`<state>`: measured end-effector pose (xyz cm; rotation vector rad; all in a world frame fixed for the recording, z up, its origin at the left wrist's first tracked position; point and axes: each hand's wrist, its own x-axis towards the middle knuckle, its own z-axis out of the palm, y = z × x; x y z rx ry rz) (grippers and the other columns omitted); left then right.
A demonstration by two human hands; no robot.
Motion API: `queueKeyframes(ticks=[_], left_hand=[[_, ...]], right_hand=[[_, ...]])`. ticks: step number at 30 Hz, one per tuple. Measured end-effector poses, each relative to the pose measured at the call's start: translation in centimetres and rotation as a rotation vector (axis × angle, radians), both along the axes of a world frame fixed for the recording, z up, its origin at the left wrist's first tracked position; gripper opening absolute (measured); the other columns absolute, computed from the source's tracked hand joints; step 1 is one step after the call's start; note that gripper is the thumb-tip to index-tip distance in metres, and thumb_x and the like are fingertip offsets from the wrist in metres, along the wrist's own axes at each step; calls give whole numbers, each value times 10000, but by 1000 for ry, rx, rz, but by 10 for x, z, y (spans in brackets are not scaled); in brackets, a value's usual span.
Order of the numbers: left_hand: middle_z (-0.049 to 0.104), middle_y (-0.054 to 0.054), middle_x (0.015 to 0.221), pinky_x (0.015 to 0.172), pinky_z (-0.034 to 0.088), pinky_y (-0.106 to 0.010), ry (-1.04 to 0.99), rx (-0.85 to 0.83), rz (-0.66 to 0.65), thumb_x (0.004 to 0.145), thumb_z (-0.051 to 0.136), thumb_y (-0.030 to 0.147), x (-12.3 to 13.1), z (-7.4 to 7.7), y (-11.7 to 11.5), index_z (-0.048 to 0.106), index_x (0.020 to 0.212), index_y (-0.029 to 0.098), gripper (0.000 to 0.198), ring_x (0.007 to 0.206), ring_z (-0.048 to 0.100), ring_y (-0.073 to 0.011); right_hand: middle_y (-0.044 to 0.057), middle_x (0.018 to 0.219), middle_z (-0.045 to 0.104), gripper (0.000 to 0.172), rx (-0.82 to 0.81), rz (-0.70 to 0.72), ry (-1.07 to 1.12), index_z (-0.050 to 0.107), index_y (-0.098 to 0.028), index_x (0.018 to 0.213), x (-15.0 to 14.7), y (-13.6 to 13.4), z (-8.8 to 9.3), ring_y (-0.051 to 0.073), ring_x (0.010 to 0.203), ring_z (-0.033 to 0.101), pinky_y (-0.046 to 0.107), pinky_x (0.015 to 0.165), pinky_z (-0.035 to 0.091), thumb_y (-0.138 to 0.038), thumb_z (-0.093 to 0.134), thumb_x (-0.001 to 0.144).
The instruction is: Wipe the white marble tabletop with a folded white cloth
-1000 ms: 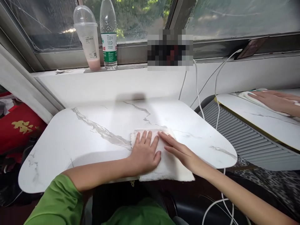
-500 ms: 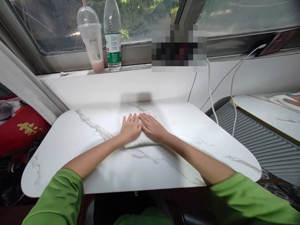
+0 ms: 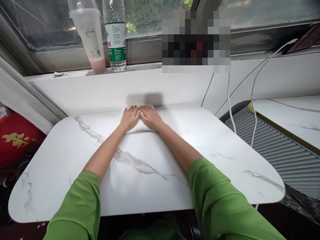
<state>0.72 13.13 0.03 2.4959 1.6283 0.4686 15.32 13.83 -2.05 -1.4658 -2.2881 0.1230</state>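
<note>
A white cloth (image 3: 140,127) lies folded on the white marbled table (image 3: 147,196), at its far edge by the wall. My left hand (image 3: 130,118) rests flat on the left part of the cloth, its fingers spread and pointing toward the wall. Beside it, my right hand (image 3: 151,117) presses flat on the cloth's right part, fingers stretched out. The two hands meet at the fingertips and thumbs. Parts of the cloth are hidden beneath both palms.
On the window sill stand a plastic cup (image 3: 90,40) with pink liquid and a clear bottle (image 3: 116,43). White cables (image 3: 229,103) hang at the right, near another table (image 3: 297,113). A red bag (image 3: 18,140) is at the left.
Both hands and the cloth have moved forward across the table to its far edge. The arms are stretched further out. A person's hand on the right-hand table is no longer in view.
</note>
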Motion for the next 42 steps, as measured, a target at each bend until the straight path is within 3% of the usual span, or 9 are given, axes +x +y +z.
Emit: queueKeyframes(ticks=[6, 14, 18, 21, 25, 29, 33, 38, 42], left_hand=[[326, -96, 1527, 1173, 128, -443, 35, -23, 15, 1017, 206, 351, -4, -1, -59, 385, 1422, 125, 497, 1425, 243, -222], [281, -126, 1541, 1181, 115, -483, 60, -19, -125, 1012, 168, 452, -27, 0, -193, 334, 1450, 103, 584, 1445, 180, -242], [237, -111, 1556, 1185, 122, -496, 31, -58, -181, 1007, 189, 471, -40, 4, -244, 283, 1479, 133, 588, 1454, 132, -248], [218, -93, 1561, 1185, 146, -488, 9, -163, -197, 1007, 169, 498, -48, 12, -259, 239, 1498, 154, 604, 1455, 123, -238], [238, -112, 1553, 1178, 154, -510, -2, -174, -153, 1005, 138, 502, -55, 12, -249, 282, 1482, 133, 620, 1455, 112, -253], [265, -127, 1543, 1173, 130, -525, 22, -120, -114, 1007, 152, 475, -62, 3, -215, 308, 1470, 107, 612, 1454, 103, -278], [283, -114, 1541, 1173, 116, -492, 54, -123, -54, 1012, 179, 424, -79, 2, -154, 313, 1465, 102, 572, 1449, 150, -268], [346, -97, 1517, 1170, 135, -419, 95, -71, -20, 1011, 217, 293, -113, 7, -58, 370, 1419, 104, 475, 1423, 241, -225], [475, -74, 1429, 1140, 210, -316, 57, 34, 17, 1002, 222, 216, -130, 9, -14, 468, 1326, 117, 419, 1325, 379, -168]], right_hand=[[131, 1512, 359, 543, -60, 33, -97, 375, -55, 1433, -2, -56, 3, 233, 1407, 295, 423, 1162, 206, -280, 242, 957], [174, 1511, 332, 566, 35, 38, -170, 328, -16, 1452, -14, -205, -2, 266, 1422, 255, 473, 1157, 252, -266, 251, 951], [154, 1515, 332, 631, 161, 61, -140, 122, -86, 1525, -23, -262, -5, 262, 1422, 257, 489, 1130, 313, -247, 289, 938], [154, 1514, 331, 680, 188, 78, -139, 3, -98, 1530, -32, -279, -4, 278, 1416, 269, 506, 1115, 330, -249, 298, 937], [162, 1505, 349, 669, 140, 94, -154, 32, -93, 1531, -44, -270, -2, 289, 1416, 268, 525, 1118, 309, -248, 288, 933], [170, 1494, 371, 635, 80, 125, -177, 179, -64, 1513, -56, -235, 0, 294, 1420, 257, 526, 1131, 271, -261, 297, 921], [171, 1503, 356, 590, -20, 89, -179, 326, -11, 1453, -79, -173, 7, 280, 1416, 268, 476, 1157, 219, -276, 266, 930], [177, 1504, 357, 580, -71, 17, -89, 336, 19, 1434, -122, -77, 12, 273, 1408, 270, 446, 1160, 167, -260, 255, 931], [178, 1446, 445, 530, -13, 40, -30, 413, -5, 1377, -143, -26, 10, 267, 1367, 328, 436, 1140, 184, -231, 295, 913]])
